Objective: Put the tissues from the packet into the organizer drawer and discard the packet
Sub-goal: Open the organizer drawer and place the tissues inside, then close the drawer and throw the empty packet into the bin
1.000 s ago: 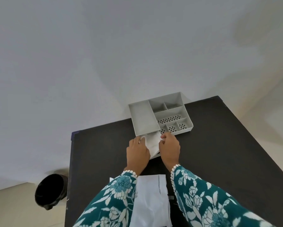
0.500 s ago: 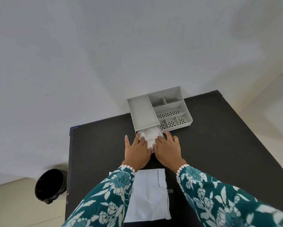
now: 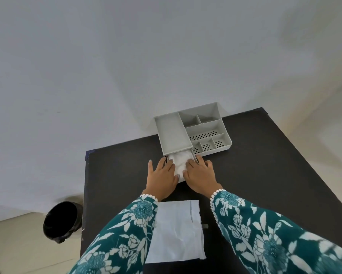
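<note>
A grey organizer [image 3: 174, 133] with several compartments stands at the far edge of the black table [image 3: 265, 165]. Its drawer is pulled out toward me, with white tissues [image 3: 179, 162] lying in it. My left hand [image 3: 162, 177] rests flat on the left side of the tissues, fingers spread. My right hand [image 3: 200, 175] lies flat on their right side. Neither hand grips anything; both press down on the tissues. The flattened pale packet [image 3: 176, 232] lies on the table between my forearms, near me.
A black bin [image 3: 62, 220] lined with a bag stands on the floor to the left of the table. A white wall rises behind the organizer. Bare tabletop stretches to the right of my right arm.
My hands went from clutching the tissues at the drawer's mouth to lying flat on them. The tissues now sit further inside the drawer.
</note>
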